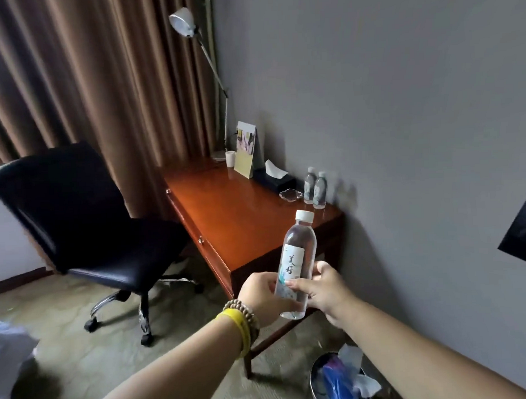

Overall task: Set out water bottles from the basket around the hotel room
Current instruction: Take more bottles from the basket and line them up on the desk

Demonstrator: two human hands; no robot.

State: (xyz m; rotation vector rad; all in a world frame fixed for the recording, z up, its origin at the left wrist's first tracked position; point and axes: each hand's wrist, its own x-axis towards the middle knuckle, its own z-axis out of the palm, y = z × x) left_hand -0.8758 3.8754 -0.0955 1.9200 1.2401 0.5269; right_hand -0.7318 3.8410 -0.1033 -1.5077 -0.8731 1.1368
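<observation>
A clear water bottle point(297, 258) with a white cap and a white label is held upright in front of the wooden desk point(235, 221). My left hand point(260, 296) grips its lower part from the left, and my right hand point(323, 290) grips it from the right. Two more water bottles point(315, 189) stand side by side on the desk against the wall. No basket is in view.
On the desk are a glass ashtray point(291, 195), a black tissue box point(274, 179), a standing card point(247, 148), a white cup point(230, 158) and a desk lamp point(184, 21). A black office chair point(84, 219) stands left of the desk. A bin point(339, 380) sits on the floor by the wall.
</observation>
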